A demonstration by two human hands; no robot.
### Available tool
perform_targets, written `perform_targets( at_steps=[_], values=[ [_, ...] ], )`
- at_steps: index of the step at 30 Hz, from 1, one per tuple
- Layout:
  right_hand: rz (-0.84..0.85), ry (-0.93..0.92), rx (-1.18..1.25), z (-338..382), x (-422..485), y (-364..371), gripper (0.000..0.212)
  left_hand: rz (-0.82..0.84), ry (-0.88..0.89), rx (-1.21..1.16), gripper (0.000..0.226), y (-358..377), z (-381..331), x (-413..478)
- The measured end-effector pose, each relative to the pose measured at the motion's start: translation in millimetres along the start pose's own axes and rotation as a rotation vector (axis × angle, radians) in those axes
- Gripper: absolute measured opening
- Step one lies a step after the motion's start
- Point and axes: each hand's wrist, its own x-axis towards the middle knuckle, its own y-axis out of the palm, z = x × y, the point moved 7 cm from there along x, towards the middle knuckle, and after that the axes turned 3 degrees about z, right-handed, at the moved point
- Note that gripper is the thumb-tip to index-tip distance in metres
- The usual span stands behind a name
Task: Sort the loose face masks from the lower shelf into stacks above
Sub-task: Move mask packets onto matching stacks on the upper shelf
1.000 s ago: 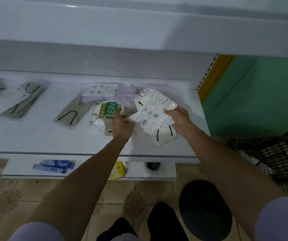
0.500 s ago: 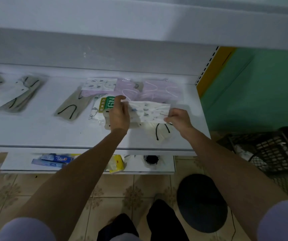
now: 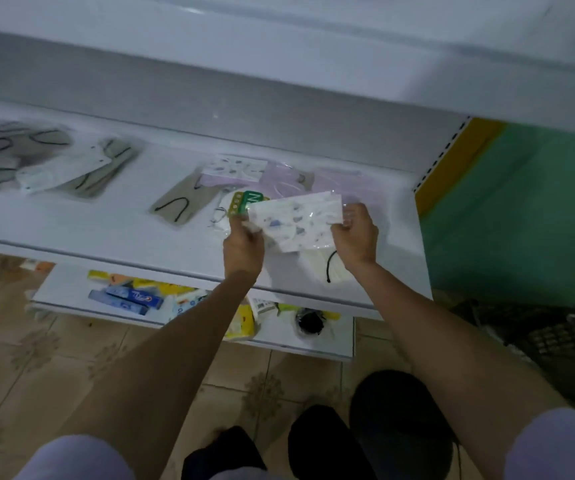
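Both hands hold a white patterned mask pack (image 3: 296, 221) a little above the white shelf (image 3: 106, 223). My left hand (image 3: 242, 245) pinches its left end and my right hand (image 3: 355, 235) grips its right end. Under it lie a cream mask with a black ear loop (image 3: 327, 268) and a green-labelled N95 pack (image 3: 244, 202). Behind are lilac mask packs (image 3: 341, 183) and another patterned pack (image 3: 234, 168). A beige mask with black loops (image 3: 178, 206) lies to the left.
More beige and white masks (image 3: 54, 168) lie at the shelf's left. The bottom shelf (image 3: 334, 344) holds toothpaste boxes (image 3: 126, 299), yellow packets and a black item. A dark wire basket (image 3: 556, 341) stands on the floor at right. An upper shelf overhangs.
The patterned pack went from crumpled in my right hand to stretched flat between both hands, then lifted and tilted. The camera view shifted, showing more of the bottom shelf.
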Motion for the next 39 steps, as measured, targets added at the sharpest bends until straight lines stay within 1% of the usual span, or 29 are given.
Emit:
perform_targets(
  at_steps=[2,3,4,5,7,8,10,13,15,17,21,26,30,34,36,39],
  values=[
    [0.115,-0.062,-0.041,37,-9,13,0.054,-0.083,-0.048,-0.061,0.035,-38,-2,-7],
    [0.181,-0.098,-0.061,56,-17,21,0.064,-0.124,-0.051,-0.07,0.036,-60,-2,-12],
    [0.242,-0.128,-0.066,72,-24,31,0.07,-0.167,-0.045,-0.071,0.035,-83,-1,-15],
    [0.292,-0.151,-0.056,88,-31,41,0.069,-0.207,-0.036,-0.06,0.031,-107,1,-19],
    [0.364,-0.2,-0.033,121,-48,62,0.051,-0.298,-0.012,-0.007,0.018,-157,5,-26],
    [0.389,-0.232,-0.022,138,-58,74,0.042,-0.341,-0.008,0.013,0.015,-182,8,-31],
    [0.437,-0.292,0.004,172,-86,97,0.034,-0.419,-0.003,0.029,0.016,-233,13,-43],
    [0.504,-0.388,0.059,226,-134,136,0.032,-0.502,0.01,0.034,0.026,-309,18,-63],
    [0.555,-0.463,0.071,264,-167,158,0.034,-0.554,-0.013,0.024,0.031,-362,21,-79],
    [0.587,-0.534,0.089,303,-197,173,0.038,-0.56,0.001,0.078,0.032,-409,16,-93],
    [0.61,-0.602,0.157,379,-241,190,0.04,-0.571,0.093,0.188,0.035,-492,-8,-109],
    [0.602,-0.729,0.142,451,-264,207,0.04,-0.729,0.141,0.129,0.032,-567,-29,-107],
    [0.513,-0.761,0.162,489,-250,219,0.038,-0.82,0.138,0.026,0.026,-593,-34,-80],
    [0.475,-0.797,0.123,522,-220,245,0.037,-0.832,0.143,0.004,0.027,-608,-37,-38],
    [0.445,-0.843,0.077,544,-207,263,0.036,-0.823,0.169,0.03,0.03,-621,-41,-16],
    [0.436,-0.875,0.032,579,-194,298,0.036,-0.806,0.221,0.152,0.033,-644,-39,14]
  ],
)
